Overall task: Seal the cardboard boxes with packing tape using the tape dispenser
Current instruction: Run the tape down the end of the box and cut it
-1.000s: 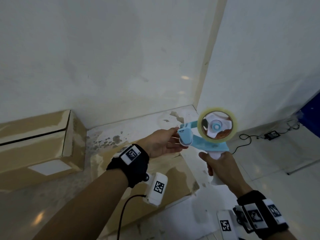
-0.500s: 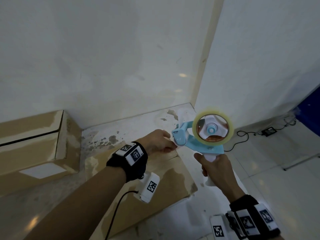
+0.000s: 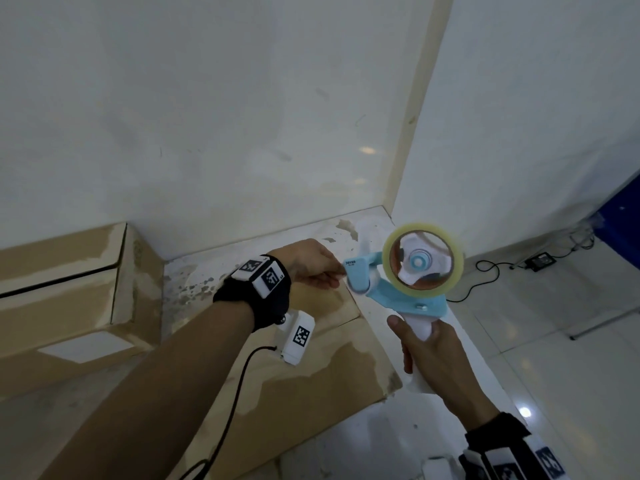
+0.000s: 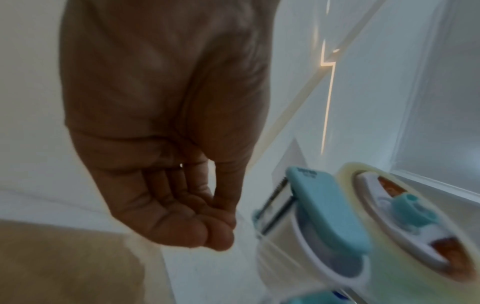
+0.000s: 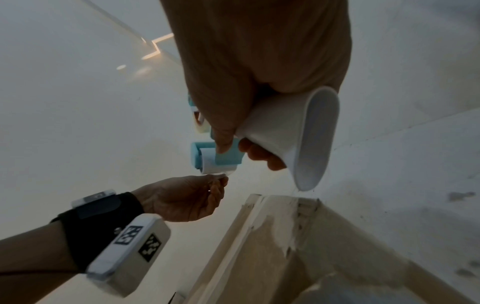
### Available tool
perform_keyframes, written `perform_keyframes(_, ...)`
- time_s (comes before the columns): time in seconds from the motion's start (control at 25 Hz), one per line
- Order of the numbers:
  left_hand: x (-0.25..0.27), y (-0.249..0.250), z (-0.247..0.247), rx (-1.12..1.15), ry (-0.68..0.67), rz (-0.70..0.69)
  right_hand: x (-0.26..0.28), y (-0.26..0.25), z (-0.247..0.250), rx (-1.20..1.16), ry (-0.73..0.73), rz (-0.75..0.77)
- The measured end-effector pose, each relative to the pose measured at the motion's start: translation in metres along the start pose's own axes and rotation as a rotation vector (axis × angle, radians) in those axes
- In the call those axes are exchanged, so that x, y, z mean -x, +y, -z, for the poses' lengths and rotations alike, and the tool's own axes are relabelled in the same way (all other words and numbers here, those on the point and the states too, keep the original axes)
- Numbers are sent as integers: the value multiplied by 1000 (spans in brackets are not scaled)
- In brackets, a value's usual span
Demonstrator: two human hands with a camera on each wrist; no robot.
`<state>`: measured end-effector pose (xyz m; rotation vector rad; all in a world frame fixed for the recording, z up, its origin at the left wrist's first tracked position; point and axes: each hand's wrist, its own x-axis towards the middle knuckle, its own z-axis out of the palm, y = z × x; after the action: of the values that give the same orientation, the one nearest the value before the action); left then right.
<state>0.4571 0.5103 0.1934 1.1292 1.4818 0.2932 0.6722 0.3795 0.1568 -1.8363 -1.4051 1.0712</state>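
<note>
My right hand [image 3: 426, 355] grips the white handle [image 5: 293, 131] of a light-blue tape dispenser [image 3: 398, 289], held in the air above a cardboard box [image 3: 294, 382]. A roll of clear packing tape [image 3: 423, 263] sits on its hub. My left hand [image 3: 311, 265] reaches to the dispenser's front end, and its thumb and fingertips [image 4: 221, 232] pinch the loose end of the tape [image 5: 221, 174] beside the roller [image 4: 311, 246]. The box below lies flat with its top flaps closed.
A second, larger cardboard box [image 3: 65, 306] stands at the left against the white wall. A white wall corner [image 3: 408, 168] rises behind the dispenser. On the tiled floor at the right lie a black cable and an adapter [image 3: 540, 263].
My left hand has shifted slightly at the dispenser's front end and now pinches the tape end. The dispenser stays held up in my right hand; the head view has tilted a little.
</note>
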Motion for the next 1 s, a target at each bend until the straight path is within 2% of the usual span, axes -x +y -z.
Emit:
perform_keyframes(0.12,-13,7,5,-73,75,-44,6,4,-2,3,1,10)
perform_keyframes(0.28,-34,10,5,-261,53,-105,7,1,-13,-54,-29,10)
perform_keyframes(0.4,-50,7,12,-372,67,-122,1,-7,-17,-243,-103,-127)
perform_keyframes(0.52,-62,7,17,-399,59,-111,-3,-12,-18,-367,-111,-220)
perform_keyframes(1.0,-84,9,21,-617,29,-19,-14,-18,-23,-278,-140,-279)
